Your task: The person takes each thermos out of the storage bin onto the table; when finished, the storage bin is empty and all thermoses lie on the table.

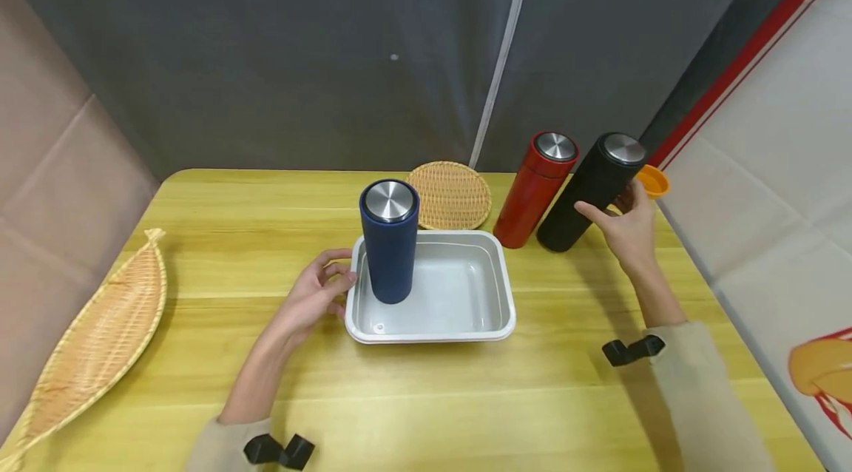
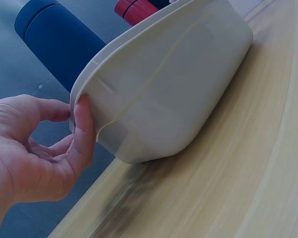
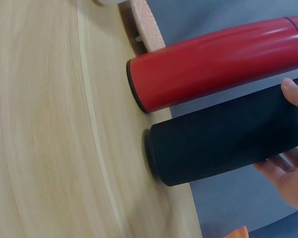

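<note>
My left hand (image 1: 316, 293) pinches the left rim of a white rectangular plastic basin (image 1: 461, 287), with thumb and fingers on either side of the rim in the left wrist view. Inside the basin, toward its left end, a dark blue thermos (image 1: 391, 257) stands upright with a steel-topped lid. My right hand (image 1: 631, 229) grips a black thermos (image 1: 577, 202) from its right side, thumb across the front and fingers behind. Its base is at the tabletop in the right wrist view (image 3: 223, 134). Left of it stands a red thermos (image 1: 531, 198), close alongside.
Behind the basin lies a round woven mat (image 1: 450, 194). A long woven basket (image 1: 109, 331) rests along the table's left side. Something orange and rounded (image 1: 654, 182) shows past my right hand near the right wall. A dark grey curtain (image 1: 299, 50) hangs behind the wooden table (image 1: 426, 405).
</note>
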### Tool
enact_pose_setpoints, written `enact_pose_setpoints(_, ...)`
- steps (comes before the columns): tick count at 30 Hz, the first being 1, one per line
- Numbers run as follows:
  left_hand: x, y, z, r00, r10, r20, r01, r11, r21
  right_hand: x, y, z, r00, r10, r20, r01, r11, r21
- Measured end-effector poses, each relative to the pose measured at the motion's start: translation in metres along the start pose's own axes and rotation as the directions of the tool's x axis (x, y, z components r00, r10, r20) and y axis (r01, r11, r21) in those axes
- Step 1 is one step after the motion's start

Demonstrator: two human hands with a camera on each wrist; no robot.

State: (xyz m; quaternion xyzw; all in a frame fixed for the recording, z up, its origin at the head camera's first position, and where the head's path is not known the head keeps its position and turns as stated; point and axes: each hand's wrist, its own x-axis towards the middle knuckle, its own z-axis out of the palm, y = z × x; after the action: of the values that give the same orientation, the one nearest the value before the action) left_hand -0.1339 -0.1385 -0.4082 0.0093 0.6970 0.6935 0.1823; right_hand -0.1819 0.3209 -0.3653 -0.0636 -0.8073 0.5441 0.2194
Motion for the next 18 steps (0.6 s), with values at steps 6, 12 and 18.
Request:
enact_pose_setpoints(6,0.0,0.0,0.0,1.0,0.007,0.0,-0.007,1.0,0.002,0.005,0.007,0.006,1.0,-0.02,-0.011,0.021,0.997,0.081)
enact_pose_setpoints(12,0.001,-0.001,0.0,1.0,-0.001,-0.009,0.001,1.0,0.003,0.01,0.011,0.008,1.0,-0.025,-0.006,0.026,0.997,0.067)
enact_pose_setpoints(18,0.001,-0.001,0.0,1.0,0.0,-0.015,0.0,1.0,0.002,0.014,0.013,0.011,0.999,-0.038,0.019,0.037,0.998,0.059)
